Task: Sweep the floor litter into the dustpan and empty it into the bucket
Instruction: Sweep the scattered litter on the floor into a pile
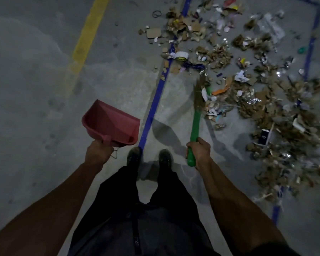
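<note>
Left hand: left hand (99, 152) grips the short handle of a red dustpan (111, 123), fingers curled round it, holding the pan off the grey floor (35, 80) with its open mouth facing away from the person.
Right hand: right hand (199, 150) is clamped round the lower end of a green-handled broom (196, 122), which slants forward.
Broom head: straw bristles (199, 93) reach into the near edge of the litter, with paper scraps against them.
Litter: a wide spread of torn cardboard, paper, foil and wrappers (257, 89) covers the floor ahead and to the right, well apart from the dustpan.
Floor marks: a blue tape line (155, 100) runs between the dustpan and the broom; a yellow line (85, 37) lies further left.
Person: dark shoes (134, 156) stand at the blue line's near end, dark trousers below.
Bucket: outside the head view.
</note>
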Motion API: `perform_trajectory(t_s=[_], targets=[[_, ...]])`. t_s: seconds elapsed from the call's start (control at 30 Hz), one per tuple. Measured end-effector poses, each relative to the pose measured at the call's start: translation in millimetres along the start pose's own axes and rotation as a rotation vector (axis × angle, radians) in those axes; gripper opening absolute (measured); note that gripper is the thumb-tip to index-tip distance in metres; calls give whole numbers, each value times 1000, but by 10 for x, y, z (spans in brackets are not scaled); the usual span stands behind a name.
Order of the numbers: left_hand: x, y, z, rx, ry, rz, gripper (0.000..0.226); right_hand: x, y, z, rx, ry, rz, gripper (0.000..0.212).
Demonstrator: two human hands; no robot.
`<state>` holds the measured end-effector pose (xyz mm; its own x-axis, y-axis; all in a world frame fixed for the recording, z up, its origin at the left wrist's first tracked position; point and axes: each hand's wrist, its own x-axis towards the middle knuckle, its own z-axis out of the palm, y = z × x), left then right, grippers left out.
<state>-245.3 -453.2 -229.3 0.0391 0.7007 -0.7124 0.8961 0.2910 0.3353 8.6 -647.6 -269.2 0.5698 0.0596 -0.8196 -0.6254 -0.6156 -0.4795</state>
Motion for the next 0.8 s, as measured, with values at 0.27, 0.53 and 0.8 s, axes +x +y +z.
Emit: perform_trajectory(t_s=[0.27,0.53,0.8], targets=[[437,205,-292,172,-117,136,53,-681,315,708,26,-111,6,54],[607,216,-357,145,-152,194,53,-325,142,516,23,5,96,19],[613,433,-213,166,-169,214,51,70,-166,102,240,133,123,14]])
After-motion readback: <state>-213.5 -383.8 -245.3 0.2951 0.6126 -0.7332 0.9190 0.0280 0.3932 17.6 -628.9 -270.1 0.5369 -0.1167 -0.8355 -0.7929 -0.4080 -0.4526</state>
